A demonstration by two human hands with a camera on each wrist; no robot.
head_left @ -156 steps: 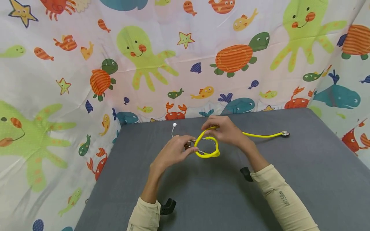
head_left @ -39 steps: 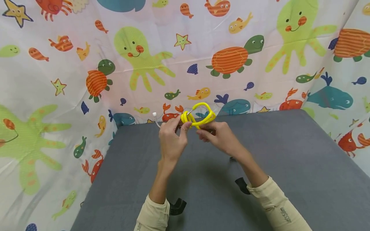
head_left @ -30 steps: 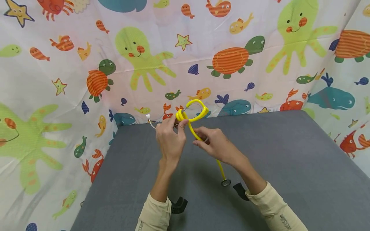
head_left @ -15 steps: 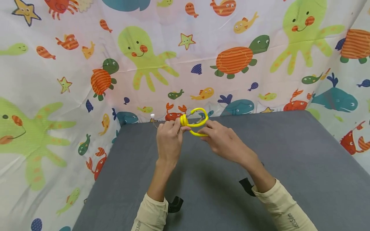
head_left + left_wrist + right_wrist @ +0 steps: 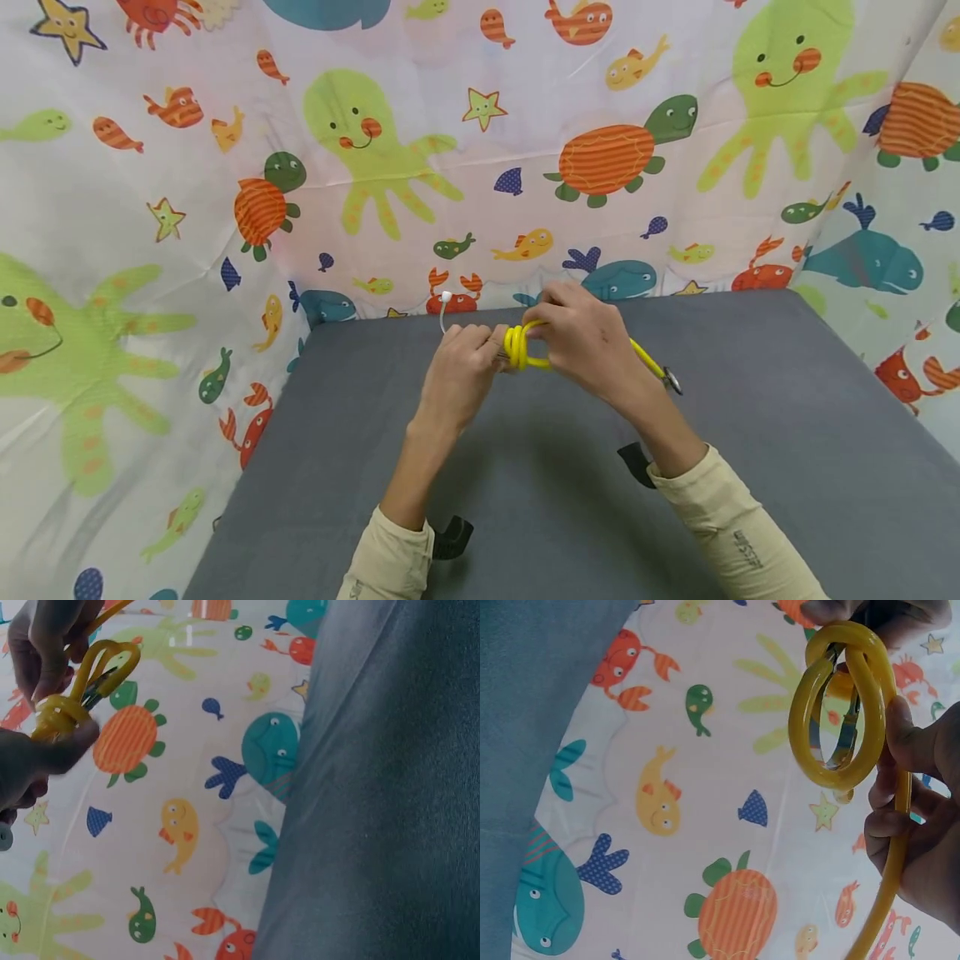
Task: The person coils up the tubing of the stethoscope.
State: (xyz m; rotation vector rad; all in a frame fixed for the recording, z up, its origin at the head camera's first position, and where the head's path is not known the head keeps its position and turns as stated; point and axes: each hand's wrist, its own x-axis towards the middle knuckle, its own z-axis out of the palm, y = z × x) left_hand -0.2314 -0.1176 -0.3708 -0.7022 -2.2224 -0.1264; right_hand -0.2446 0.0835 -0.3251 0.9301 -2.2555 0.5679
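A stethoscope with yellow tubing (image 5: 516, 347) is held up above the grey table, its tube wound in several coils around the metal part. My left hand (image 5: 463, 371) grips the bundle at the coils, and a white ear tip (image 5: 446, 297) pokes up past those fingers. My right hand (image 5: 588, 337) pinches the yellow tube just right of the coils. Beyond it the loose tube runs down to the metal chest piece (image 5: 672, 381). In the right wrist view, a yellow loop (image 5: 799, 724) surrounds the metal tubes; fingers curl around the tube beside it.
A grey cloth-covered table (image 5: 540, 517) lies under both hands. Behind and at the sides hangs a white curtain (image 5: 420, 50) printed with sea animals. Black wrist camera mounts (image 5: 453, 537) stick out beneath both sleeves.
The tube has gone from one open loop to several tight coils around the metal part. Since half a second ago, both hands shifted right, and the right hand rose with the tube.
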